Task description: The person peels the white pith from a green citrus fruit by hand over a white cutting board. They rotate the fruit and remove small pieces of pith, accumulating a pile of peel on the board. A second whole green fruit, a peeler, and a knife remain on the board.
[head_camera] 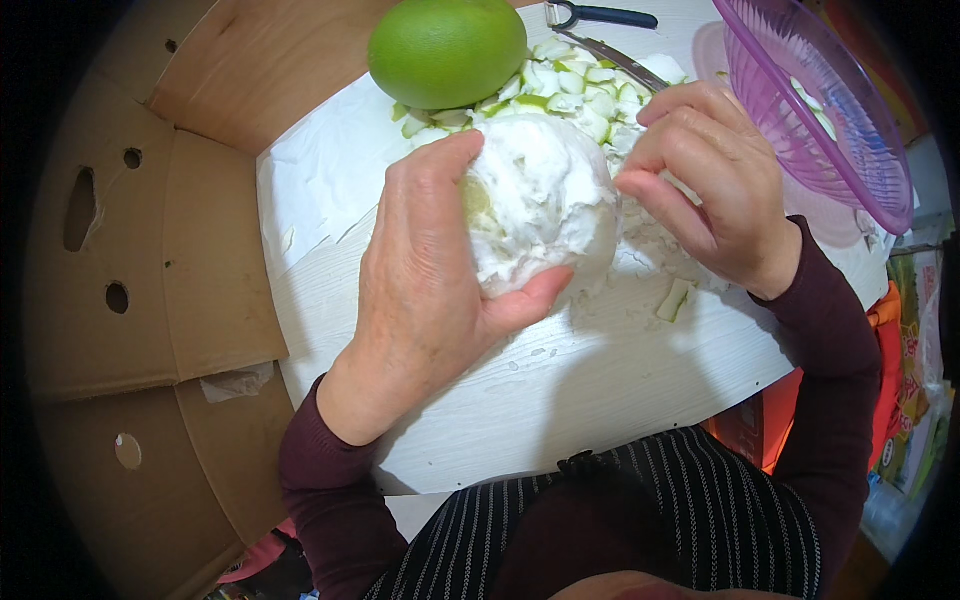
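Note:
My left hand (420, 247) grips a peeled pomelo (540, 202), its thumb along the near side and its fingers around the left. Ragged white pith covers most of the fruit, with a pale yellowish patch showing beside my fingers. At the fruit's right edge is my right hand (705, 180), fingers curled and thumb tip close to the index fingertip. Whether a shred of pith is pinched there is unclear. Beyond the fruit lies a heap of green-and-white peel pieces (577, 90). A knife blade (619, 60) rests on it, the knife's other end hidden behind my right hand.
An unpeeled green pomelo (450, 52) sits at the far side of the white table (480, 435). Right of it lies a peeler (607, 15) with a dark handle. A purple plastic basin (847, 165) stands at far right. Cardboard (217, 262) walls the left side.

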The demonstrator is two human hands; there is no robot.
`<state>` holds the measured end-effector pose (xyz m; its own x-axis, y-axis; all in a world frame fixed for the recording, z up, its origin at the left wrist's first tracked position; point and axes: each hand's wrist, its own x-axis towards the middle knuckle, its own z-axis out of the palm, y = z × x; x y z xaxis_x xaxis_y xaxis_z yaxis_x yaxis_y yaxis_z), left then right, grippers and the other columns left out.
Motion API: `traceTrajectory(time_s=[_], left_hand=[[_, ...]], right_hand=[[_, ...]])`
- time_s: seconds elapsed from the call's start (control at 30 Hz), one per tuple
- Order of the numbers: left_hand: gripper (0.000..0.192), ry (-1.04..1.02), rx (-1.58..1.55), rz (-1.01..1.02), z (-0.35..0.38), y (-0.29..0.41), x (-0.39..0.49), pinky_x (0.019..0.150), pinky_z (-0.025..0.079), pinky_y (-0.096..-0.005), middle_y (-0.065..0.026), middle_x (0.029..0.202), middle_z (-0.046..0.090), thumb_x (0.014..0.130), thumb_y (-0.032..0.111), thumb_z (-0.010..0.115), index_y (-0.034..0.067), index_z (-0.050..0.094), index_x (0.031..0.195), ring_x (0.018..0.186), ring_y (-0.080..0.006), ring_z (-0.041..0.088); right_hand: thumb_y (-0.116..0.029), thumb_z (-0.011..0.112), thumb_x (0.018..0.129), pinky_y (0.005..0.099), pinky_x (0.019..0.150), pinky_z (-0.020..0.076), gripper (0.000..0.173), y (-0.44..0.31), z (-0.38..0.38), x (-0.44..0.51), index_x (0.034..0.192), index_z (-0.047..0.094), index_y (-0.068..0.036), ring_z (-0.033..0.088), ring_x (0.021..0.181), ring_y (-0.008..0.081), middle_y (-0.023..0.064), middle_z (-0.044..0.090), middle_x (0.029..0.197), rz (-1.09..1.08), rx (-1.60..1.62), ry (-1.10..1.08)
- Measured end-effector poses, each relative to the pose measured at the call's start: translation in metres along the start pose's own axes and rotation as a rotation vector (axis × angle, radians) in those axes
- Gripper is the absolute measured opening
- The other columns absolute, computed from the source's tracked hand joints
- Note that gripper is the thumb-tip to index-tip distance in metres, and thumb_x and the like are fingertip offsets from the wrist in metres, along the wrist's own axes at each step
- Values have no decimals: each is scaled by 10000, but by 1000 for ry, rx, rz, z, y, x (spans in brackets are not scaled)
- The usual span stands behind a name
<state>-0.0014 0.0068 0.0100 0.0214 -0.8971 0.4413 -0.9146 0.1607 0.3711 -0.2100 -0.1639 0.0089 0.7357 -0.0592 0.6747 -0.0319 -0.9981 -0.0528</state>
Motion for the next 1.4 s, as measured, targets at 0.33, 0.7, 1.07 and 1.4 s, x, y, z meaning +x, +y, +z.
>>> traceTrajectory(time_s=[0.33,0.7,1.07,1.4], left_hand=[[974,3,-12,9,0,1,-1,975,523,-423,-214,1284,585,718,351,927,2,387,1451,1137,-338,636],[972,46,12,83,1,3,-1,976,511,-424,-218,1283,549,693,297,935,-17,408,1447,1151,-365,603],[978,-14,-24,-56,-2,-1,0,984,527,-420,-224,1311,560,710,322,930,-18,395,1454,1175,-358,625],[968,-28,-34,-46,-2,0,2,984,528,-415,-220,1288,603,702,322,934,6,398,1443,1165,-342,644]], right_hand=[[-55,866,683,362,694,511,328,-25,10,6,917,636,-43,633,819,274,103,626,872,43,204,66],[-3,804,718,382,593,451,300,-46,12,3,931,595,-32,543,687,310,117,545,815,86,93,16],[-215,768,824,420,648,510,253,-64,1,-3,855,564,-69,622,750,305,100,574,823,103,309,-315],[-22,809,781,381,684,496,227,-21,-4,7,847,591,-20,620,786,303,117,615,854,132,32,14]])
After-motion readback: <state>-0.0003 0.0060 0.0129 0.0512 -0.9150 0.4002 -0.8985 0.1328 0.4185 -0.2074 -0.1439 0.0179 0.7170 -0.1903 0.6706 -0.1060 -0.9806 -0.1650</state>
